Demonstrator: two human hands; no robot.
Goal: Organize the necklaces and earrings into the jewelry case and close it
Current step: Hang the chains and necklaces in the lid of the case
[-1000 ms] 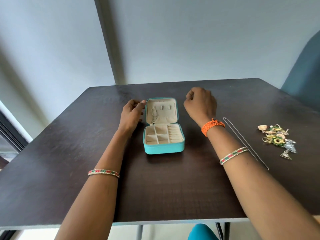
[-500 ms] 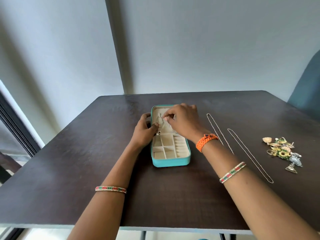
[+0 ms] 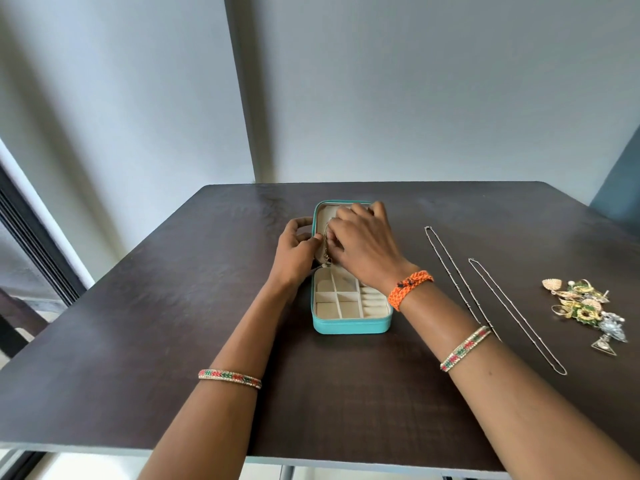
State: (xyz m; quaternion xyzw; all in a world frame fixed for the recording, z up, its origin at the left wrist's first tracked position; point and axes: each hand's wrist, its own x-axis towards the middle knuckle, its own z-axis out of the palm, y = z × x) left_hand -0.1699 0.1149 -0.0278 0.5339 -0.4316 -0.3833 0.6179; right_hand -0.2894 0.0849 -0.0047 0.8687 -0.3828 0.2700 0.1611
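One necklace is being hung inside the lid of the jewelry case, pinched by both hands, right and left. Two chains and the earrings wait near the table's right edge; the case is unclosed.

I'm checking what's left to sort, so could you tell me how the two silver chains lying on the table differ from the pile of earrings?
The two silver chains are long, thin and plain, laid out straight side by side; the pile of earrings is a compact, tangled cluster in gold, green and silver. The chains lie nearer the jewelry case; the earrings lie farther right. Both rest loose on the table, untouched by either hand.
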